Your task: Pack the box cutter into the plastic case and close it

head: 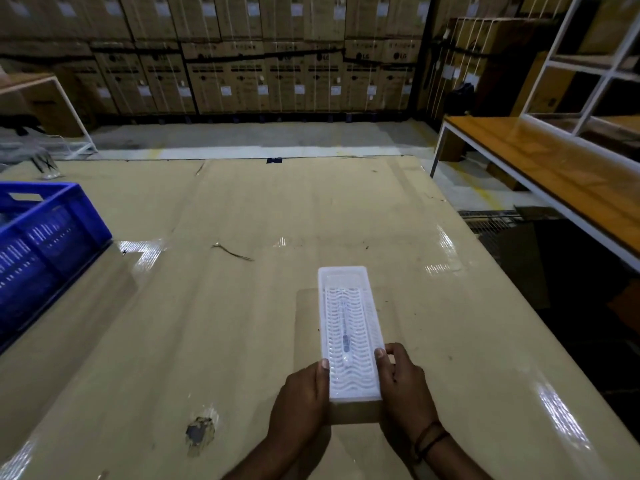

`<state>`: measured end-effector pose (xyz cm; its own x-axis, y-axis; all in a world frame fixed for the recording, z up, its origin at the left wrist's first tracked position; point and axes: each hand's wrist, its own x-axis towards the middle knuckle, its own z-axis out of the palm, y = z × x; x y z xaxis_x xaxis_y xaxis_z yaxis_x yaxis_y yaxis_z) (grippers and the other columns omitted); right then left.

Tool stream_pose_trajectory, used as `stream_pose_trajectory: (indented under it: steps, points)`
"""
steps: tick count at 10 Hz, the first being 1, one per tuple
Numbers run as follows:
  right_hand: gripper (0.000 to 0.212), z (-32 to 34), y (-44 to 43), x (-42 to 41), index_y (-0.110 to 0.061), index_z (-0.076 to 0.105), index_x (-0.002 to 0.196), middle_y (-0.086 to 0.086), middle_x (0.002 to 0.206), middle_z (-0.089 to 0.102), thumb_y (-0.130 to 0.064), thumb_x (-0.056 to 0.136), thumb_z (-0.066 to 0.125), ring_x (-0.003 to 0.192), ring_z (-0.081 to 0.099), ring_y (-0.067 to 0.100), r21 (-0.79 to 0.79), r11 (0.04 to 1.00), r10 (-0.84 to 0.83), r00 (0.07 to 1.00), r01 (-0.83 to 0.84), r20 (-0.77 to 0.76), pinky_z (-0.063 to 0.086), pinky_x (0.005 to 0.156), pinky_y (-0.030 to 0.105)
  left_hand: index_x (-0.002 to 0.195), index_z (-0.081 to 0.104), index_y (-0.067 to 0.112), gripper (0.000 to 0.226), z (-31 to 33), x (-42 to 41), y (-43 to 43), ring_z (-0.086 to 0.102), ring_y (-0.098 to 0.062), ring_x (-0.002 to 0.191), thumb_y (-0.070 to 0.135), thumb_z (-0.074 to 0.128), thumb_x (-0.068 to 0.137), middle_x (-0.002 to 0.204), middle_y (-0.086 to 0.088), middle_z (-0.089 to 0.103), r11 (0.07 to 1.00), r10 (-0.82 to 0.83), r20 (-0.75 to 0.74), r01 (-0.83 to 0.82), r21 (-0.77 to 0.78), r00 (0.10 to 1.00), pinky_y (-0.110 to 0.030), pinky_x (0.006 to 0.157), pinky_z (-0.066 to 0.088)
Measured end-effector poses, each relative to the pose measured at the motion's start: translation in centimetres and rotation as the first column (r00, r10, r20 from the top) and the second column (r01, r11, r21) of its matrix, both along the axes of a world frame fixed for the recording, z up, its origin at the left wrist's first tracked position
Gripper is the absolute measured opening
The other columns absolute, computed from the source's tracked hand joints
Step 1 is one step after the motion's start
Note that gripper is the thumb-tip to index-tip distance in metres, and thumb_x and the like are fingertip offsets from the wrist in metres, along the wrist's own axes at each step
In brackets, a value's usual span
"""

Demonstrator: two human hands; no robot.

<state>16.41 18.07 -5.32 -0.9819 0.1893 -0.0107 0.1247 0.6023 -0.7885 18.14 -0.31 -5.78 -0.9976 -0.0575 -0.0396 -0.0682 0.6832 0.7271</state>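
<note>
Translucent white plastic sits between both thumbs: the left hand [304,396] and right hand [403,382] clamp the near end of the plastic case [349,334] from either side, fingers curled against its long edges, probably to steady it while the ribbed lid [351,344] slides along. A dark shape under the lid looks like the box cutter [345,341], already inside. The far end remains uncovered. The case rests on the cardboard-covered table [207,306], with a blue crate [45,237] well apart at the left.
</note>
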Motion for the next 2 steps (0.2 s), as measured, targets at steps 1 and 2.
stream_pose_trajectory:
  steps: [1, 2]
  points:
    - [0.033, 0.9, 1.0, -1.7, -0.027, 0.053, 0.111, -0.001, 0.068, 0.067, -0.055, 0.095, 0.044, 0.071, 0.068, 0.019, 0.103, 0.992, 0.060, 0.996, -0.067, 0.063, 0.055, 0.068, 0.039, 0.086, 0.055, 0.027, 0.046, 0.8, -1.2, -1.1, 0.064, -0.016, 0.086, 0.061, 0.027, 0.099, 0.098, 0.007, 0.060, 0.992, -0.025, -0.127, 0.008, -0.130, 0.992, -0.039, 0.076, 0.055]
    - [0.053, 2.0, 1.9, -2.8, -0.021, 0.046, 0.135, 0.002, 0.088, 0.070, -0.055, 0.094, 0.052, 0.085, 0.067, 0.018, 0.131, 0.988, 0.069, 0.996, -0.076, 0.055, 0.051, 0.076, 0.033, 0.099, 0.057, 0.031, 0.038, 2.0, -2.1, -1.8, 0.063, -0.013, 0.100, 0.061, 0.034, 0.098, 0.118, 0.008, 0.053, 0.982, -0.036, -0.221, -0.006, -0.186, 0.975, -0.034, 0.080, 0.055]
